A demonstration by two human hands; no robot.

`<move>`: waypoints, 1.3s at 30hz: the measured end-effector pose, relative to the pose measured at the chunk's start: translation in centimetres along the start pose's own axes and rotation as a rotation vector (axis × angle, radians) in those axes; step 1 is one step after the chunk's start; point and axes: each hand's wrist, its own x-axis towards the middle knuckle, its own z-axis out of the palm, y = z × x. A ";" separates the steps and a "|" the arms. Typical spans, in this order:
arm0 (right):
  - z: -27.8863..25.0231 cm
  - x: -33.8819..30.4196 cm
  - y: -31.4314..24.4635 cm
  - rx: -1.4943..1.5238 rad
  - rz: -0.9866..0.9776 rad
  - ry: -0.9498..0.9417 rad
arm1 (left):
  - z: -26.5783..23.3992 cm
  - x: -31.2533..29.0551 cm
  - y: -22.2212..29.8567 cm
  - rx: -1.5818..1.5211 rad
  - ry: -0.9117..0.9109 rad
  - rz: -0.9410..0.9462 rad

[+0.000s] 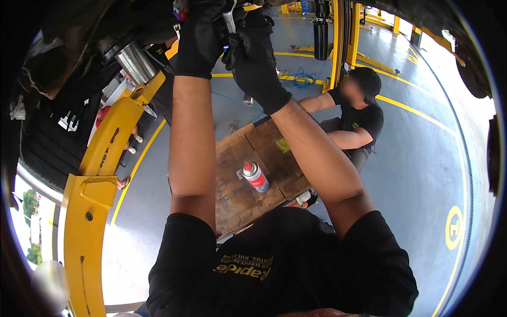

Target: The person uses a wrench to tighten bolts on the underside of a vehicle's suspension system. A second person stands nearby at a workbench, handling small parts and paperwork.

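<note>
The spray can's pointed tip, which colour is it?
The tip is red, clearest in the head view.

Wrench [228,22] in right hand [256,66], just right of left hand [199,46], both hands beneath vehicle underside [74,31]
Spray can [256,178] upright on worktop [232,158], between forearms [193,137] in view
Co-worker [364,113] right of worktop
Lift arm [103,148] left of worktop, metal cylinder [135,64] at upper end; tyre [55,140] farther left
Lift post [346,42] behind worktop, toward right; hose [303,79] on floor [412,169] just left of post base
</note>
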 end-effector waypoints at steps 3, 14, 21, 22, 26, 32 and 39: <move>0.6 -0.9 -1.4 0.036 -0.088 -0.007 | -1.8 -0.7 -2.7 0.303 0.010 0.167; -9.0 2.7 -4.4 -0.616 -0.363 -0.017 | 2.3 0.6 0.0 -1.256 0.143 -0.474; -10.9 8.4 -10.0 -0.817 -0.801 -0.032 | 1.8 -0.5 -3.1 -1.216 0.233 -0.564; -11.0 9.3 -9.9 -0.789 -0.822 -0.065 | 1.7 -0.2 -2.5 -1.180 0.260 -0.605; -13.2 11.8 -11.0 -1.153 -0.977 -0.158 | 3.8 1.4 0.1 -1.183 0.309 -0.645; -10.6 9.3 -9.1 -0.855 -0.608 -0.181 | 1.8 -0.5 -2.3 -1.123 0.320 -0.562; -1.7 -0.4 -2.5 -0.239 -0.047 0.047 | 1.7 0.8 -1.5 -1.087 0.154 -0.454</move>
